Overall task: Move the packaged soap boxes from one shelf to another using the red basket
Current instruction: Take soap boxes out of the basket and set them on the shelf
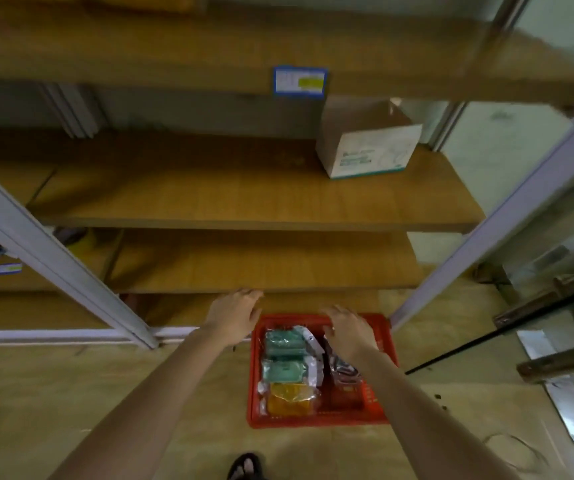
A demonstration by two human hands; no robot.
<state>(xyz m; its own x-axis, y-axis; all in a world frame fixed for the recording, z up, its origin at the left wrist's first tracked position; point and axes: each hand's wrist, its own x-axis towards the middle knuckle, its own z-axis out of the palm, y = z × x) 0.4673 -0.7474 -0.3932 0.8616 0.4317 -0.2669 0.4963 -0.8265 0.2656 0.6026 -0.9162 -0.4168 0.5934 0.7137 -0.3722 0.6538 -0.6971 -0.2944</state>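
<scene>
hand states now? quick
Left hand: open, holding nothing, beside the red plastic basket.
Right hand: open, holding nothing, over the basket's wrapped soap packs.

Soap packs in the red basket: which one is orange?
The orange pack lies in the red basket's left corner nearest the person. The near green pack and far green pack lie beyond it in the same row.
</scene>
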